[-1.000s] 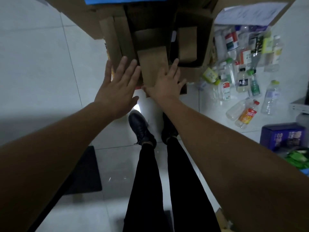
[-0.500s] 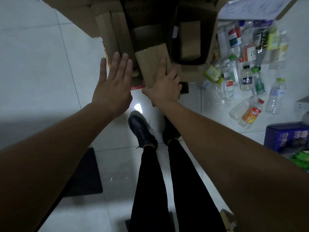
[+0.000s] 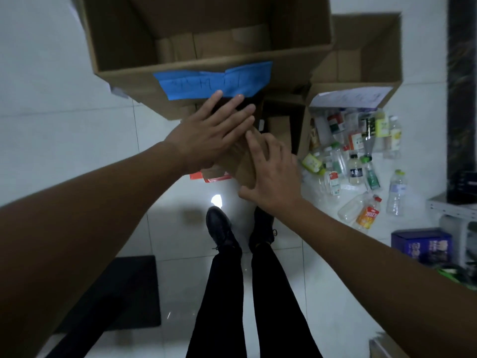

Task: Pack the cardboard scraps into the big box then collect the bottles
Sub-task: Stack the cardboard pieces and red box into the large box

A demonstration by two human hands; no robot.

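A big open cardboard box (image 3: 124, 73) with a blue label (image 3: 214, 81) stands on the floor ahead of me, with flat cardboard pieces lying inside it. In front of it I hold a brown cardboard scrap (image 3: 240, 161) between both hands. My left hand (image 3: 206, 135) lies over its upper left with fingers spread and the thumb hidden. My right hand (image 3: 273, 174) grips its lower right edge. More cardboard pieces (image 3: 281, 125) lie below, by the box front. Several plastic bottles (image 3: 353, 171) are scattered on the tiles to the right, one with an orange label (image 3: 366, 215).
A second open cardboard box (image 3: 374, 47) with a white paper label stands at the right of the big one. A red-edged item (image 3: 216, 178) shows under the scrap. A purple box (image 3: 420, 246) sits at far right, a black mat (image 3: 116, 293) at lower left. My feet stand just before the pile.
My left hand has moved right onto the scrap, and my right hand has shifted to its lower right edge. The view has tilted up, so the big box's inside now shows.
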